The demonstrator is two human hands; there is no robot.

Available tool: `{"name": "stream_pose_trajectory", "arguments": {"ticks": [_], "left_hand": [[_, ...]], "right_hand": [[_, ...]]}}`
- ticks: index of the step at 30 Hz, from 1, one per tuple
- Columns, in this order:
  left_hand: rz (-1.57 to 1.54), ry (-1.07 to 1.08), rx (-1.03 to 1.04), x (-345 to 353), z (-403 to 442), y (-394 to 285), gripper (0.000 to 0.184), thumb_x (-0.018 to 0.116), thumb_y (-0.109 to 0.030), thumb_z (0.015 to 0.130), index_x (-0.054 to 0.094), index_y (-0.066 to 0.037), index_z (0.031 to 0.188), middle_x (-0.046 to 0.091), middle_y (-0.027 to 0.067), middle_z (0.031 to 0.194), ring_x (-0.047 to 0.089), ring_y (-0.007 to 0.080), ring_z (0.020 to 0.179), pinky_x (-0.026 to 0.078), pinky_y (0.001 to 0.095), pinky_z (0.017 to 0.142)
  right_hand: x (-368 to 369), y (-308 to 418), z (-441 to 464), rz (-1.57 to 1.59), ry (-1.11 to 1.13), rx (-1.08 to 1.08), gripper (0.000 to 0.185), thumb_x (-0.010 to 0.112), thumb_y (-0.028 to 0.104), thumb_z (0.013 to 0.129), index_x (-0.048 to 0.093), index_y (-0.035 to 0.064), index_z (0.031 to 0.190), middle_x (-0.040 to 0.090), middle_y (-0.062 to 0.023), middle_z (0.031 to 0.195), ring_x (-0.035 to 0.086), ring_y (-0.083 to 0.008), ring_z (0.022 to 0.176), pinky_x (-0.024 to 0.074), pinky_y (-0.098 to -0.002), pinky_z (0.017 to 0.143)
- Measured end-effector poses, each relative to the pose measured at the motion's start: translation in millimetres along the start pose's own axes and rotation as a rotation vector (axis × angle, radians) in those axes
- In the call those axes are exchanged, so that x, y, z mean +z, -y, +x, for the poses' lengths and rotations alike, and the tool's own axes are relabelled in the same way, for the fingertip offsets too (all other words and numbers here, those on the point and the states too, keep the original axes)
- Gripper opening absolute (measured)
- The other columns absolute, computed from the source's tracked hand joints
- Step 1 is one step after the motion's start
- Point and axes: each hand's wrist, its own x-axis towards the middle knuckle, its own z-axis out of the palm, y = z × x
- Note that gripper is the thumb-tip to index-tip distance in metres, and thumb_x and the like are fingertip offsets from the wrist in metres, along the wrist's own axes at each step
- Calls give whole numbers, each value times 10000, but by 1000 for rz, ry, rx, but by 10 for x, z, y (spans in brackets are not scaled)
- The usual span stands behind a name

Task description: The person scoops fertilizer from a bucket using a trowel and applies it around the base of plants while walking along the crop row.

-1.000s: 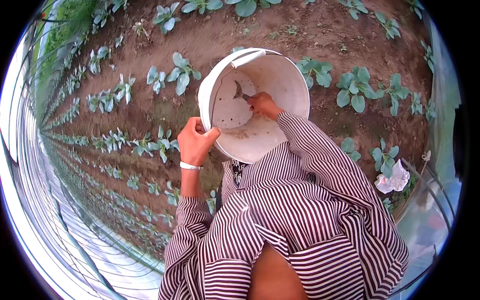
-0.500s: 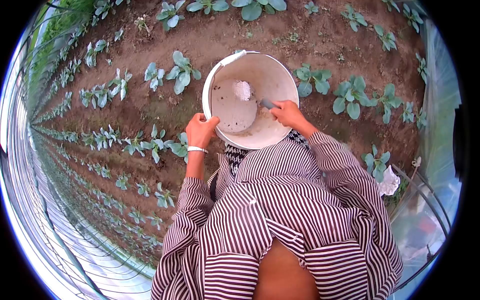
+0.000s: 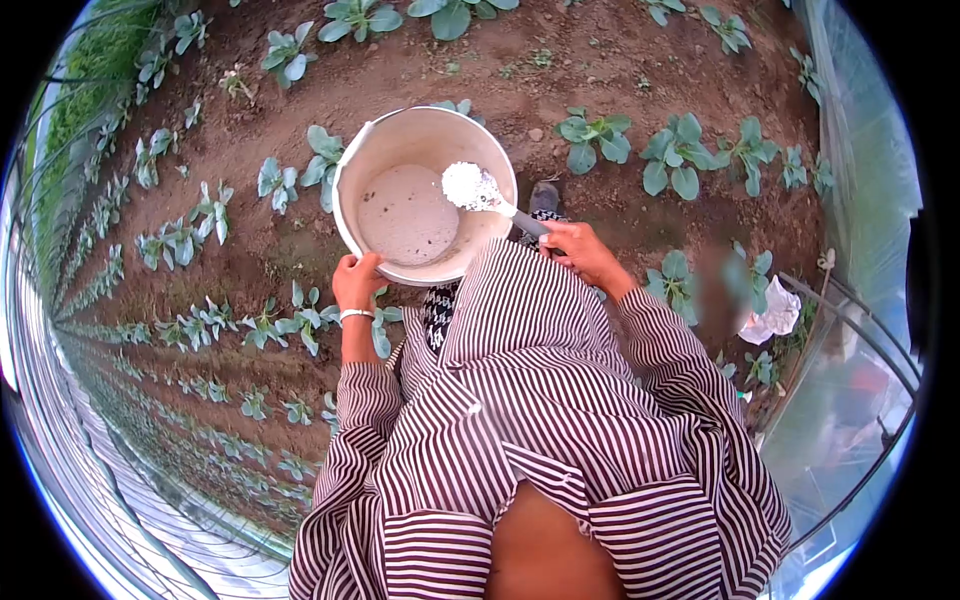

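Right hand (image 3: 580, 252) grips the scoop (image 3: 506, 208) — long axis slanting, loaded head forward-left — over the white bucket (image 3: 408, 212).

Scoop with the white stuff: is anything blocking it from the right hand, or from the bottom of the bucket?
Nothing visible does. The right hand holds the scoop by its handle, and its loaded end is over the bucket's open mouth. The left hand is at the rim, off to the side.
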Motion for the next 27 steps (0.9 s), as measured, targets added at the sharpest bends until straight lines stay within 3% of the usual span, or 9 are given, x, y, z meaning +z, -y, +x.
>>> {"name": "stream_pose_trajectory", "arguments": {"ticks": [6, 10, 11, 17, 27], "left_hand": [[-84, -78, -45, -193, 152, 242, 323, 616, -152, 710, 532, 66, 933, 606, 139, 826, 630, 246, 670, 552, 340, 573], [-161, -100, -81, -447, 252, 489, 311, 615, -149, 722, 535, 59, 939, 605, 139, 820, 624, 240, 665, 550, 351, 576], [-177, -109, -91, -501, 254, 528, 306, 613, -148, 724, 537, 57, 939, 605, 138, 817, 622, 238, 663, 549, 355, 579], [-236, -158, -145, -803, 102, 515, 245, 596, -160, 749, 544, 35, 889, 595, 129, 802, 614, 237, 651, 543, 378, 598], [-299, -107, -158, -1169, 472, 701, 278, 607, -162, 744, 560, 57, 910, 610, 142, 803, 613, 235, 651, 546, 373, 580]], "right_hand": [[-234, -42, -118, 187, -227, 79, 460, 499, 86, 879, 409, -16, 1318, 541, -9, 730, 350, -13, 477, 252, -157, 369], [-477, -118, 170, 275, -289, 39, 362, 513, 91, 872, 482, -35, 1211, 535, -23, 719, 357, -14, 466, 252, -159, 356], [-561, -142, 310, 279, -278, 0, 279, 539, 98, 857, 526, -39, 1100, 540, -38, 705, 375, -28, 459, 264, -169, 350], [-1051, -669, 1386, 230, -599, 96, 159, 583, 112, 831, 538, -23, 903, 546, -90, 678, 422, -73, 460, 289, -192, 346], [-884, -203, 697, 432, -605, -85, 152, 593, 98, 831, 487, 9, 894, 554, -93, 738, 385, -61, 478, 269, -192, 356]]}}
